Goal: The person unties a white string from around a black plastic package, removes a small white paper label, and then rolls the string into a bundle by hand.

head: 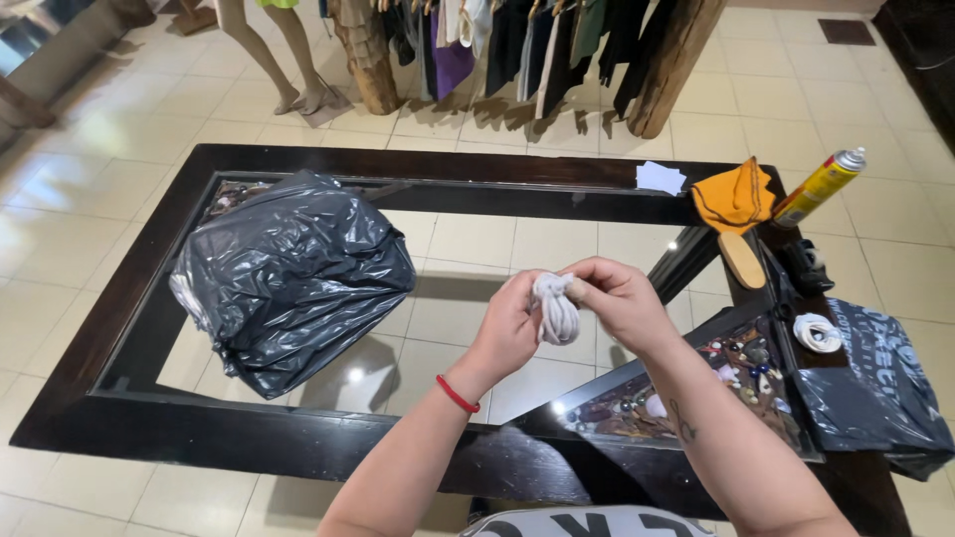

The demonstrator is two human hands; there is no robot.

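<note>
**Both hands gripping a bundle of white cord above the glass tabletop**

Both hands are meeting at the middle of the view, held up over the dark-framed glass tabletop [298, 438]. The left hand [509, 333], wearing a thin red band [457, 395] at the wrist, is closing its fingers around the lower loops of a small bundle of white cord [554, 308]. The right hand [619, 296] is pinching the top of the same bundle between thumb and fingers, so the two hands are touching each other around it. The cord is hanging in short loops between the palms, clear of the glass.

To the left, a crumpled black plastic bag [290, 273] is sitting on the glass, well apart from the hands. At the right end of the tabletop, an orange cloth [734, 194] is lying beside a yellow spray can [818, 186] that is resting on its side. Nearer the person, a coil of white cord [818, 332] is lying next to a dark printed plastic bag [875, 388]. Under the glass by the right forearm, a tray of mixed small beads [736, 363] is showing. Clothes on hangers [517, 45] are hanging beyond the tabletop.
</note>
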